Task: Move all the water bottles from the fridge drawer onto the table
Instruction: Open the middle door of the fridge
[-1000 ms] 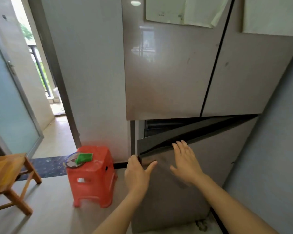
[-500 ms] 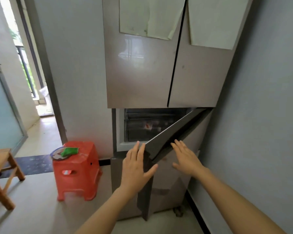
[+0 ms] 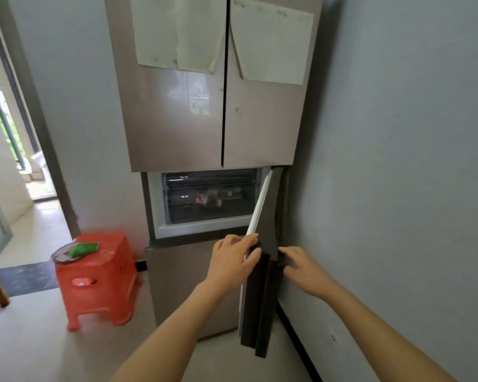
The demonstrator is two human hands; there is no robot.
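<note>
Holding the swung-open fridge door (image 3: 260,304) by its near edge, our left grip (image 3: 232,261) curls round it; our right grip (image 3: 304,271) lies flat-fingered on its outer face. Blurred bottles (image 3: 204,198) sit inside the drawer (image 3: 193,213), far left of the door.

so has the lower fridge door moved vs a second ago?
Yes. The lower fridge door has swung wider, rightward toward the wall, away from the compartment frame; it now stands edge-on, exposing the drawer. Left hand grips its edge.

No text can be read: the paper sheets (image 3: 271,40) on the fridge (image 3: 177,119) are too blurred.
</note>
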